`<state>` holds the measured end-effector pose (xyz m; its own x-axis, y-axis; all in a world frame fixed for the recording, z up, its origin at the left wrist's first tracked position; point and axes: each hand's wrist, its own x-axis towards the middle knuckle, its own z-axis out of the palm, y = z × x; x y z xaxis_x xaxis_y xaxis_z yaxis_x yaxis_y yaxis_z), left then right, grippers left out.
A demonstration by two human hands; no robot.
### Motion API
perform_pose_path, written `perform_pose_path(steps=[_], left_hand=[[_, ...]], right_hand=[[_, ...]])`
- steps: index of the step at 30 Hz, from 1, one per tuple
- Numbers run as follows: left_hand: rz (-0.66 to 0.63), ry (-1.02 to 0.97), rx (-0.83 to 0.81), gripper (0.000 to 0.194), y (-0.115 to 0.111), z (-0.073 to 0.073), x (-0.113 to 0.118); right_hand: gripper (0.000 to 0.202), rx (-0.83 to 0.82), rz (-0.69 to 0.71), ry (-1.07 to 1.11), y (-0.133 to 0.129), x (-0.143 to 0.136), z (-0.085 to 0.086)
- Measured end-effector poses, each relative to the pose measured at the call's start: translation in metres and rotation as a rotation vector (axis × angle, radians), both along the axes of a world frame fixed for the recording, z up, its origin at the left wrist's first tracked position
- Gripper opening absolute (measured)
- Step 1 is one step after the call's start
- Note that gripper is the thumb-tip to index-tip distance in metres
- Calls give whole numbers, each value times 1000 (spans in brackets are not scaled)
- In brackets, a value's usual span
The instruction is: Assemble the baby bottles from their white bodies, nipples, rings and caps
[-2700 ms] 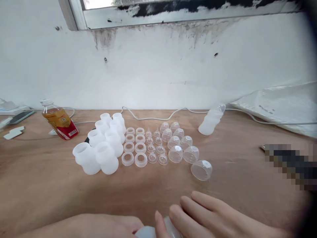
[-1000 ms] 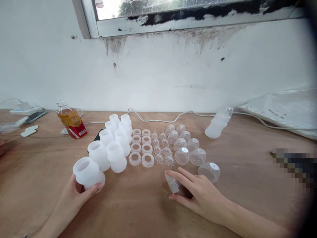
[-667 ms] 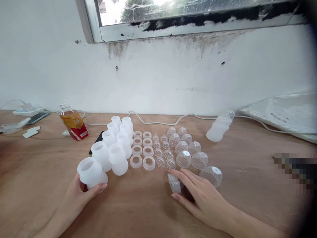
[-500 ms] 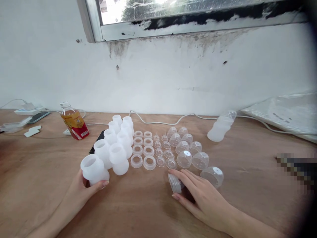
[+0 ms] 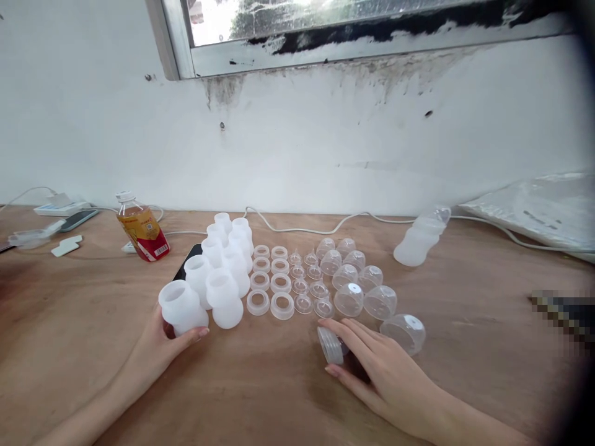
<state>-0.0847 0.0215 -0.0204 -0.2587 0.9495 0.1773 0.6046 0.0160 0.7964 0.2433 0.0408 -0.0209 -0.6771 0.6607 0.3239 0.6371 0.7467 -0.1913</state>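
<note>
My left hand (image 5: pixel 162 341) is wrapped round a white translucent bottle (image 5: pixel 182 305) at the near left end of the bottle rows. My right hand (image 5: pixel 376 365) grips a clear ring with a nipple part (image 5: pixel 331 345), lying on its side near the table's front. Between the hands and beyond them stand several white bottles (image 5: pixel 224 297), then several rings (image 5: pixel 281 305), several clear nipples (image 5: pixel 323 307) and several clear domed caps (image 5: pixel 348 299), in paired columns. One cap (image 5: pixel 403 333) lies just beyond my right hand.
A capped white bottle (image 5: pixel 422 236) stands tilted at the back right. A drink bottle (image 5: pixel 143 228) is at the left, a dark phone (image 5: pixel 188 260) behind the white bottles. A cable (image 5: pixel 297 231) runs along the wall; a plastic bag (image 5: pixel 539 214) lies right.
My left hand has shifted slightly right and up with the white bottle, bringing it closer to the rows. My right hand keeps its grip on the clear ring.
</note>
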Motion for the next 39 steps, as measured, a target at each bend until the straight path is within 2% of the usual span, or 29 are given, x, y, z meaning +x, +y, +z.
perform_pose_path(steps=[2,3,5,7,8,10,12,14,17,22,28,39], left_hand=[[16,17,45,52,-4,5,-3],[39,44,121,56,-9,11,-4],[105,164,408,57,-22,23,-6],[57,286,673,50,-36,34,-2],[-57,375,699,45,-43,37,3],[-386,539,554,35,-50,38,17],[-539,637,354,24,-49,33,33],[-552,644,228,19,-41,26,46],[-523,618,75,19,-25,19,53],[-467,566,-95,23,-13,24,57],[-477,519,-127,23,-8,31,68],[-492,575,-91,25,3,31,64]], right_hand=[[39,4,5,2,0,0,1],[38,7,7,2,0,-1,1],[38,14,9,2,0,-1,3],[37,11,8,-1,0,-2,4],[37,7,8,-3,0,-2,4],[38,2,5,-4,-1,-2,4],[38,-1,-2,-7,-1,-2,4],[38,-1,-3,-5,-2,-2,4],[38,-2,6,6,-2,-1,3],[38,-10,7,12,-1,-1,3],[38,-20,17,18,-2,-1,6],[41,-20,19,5,-2,-1,5]])
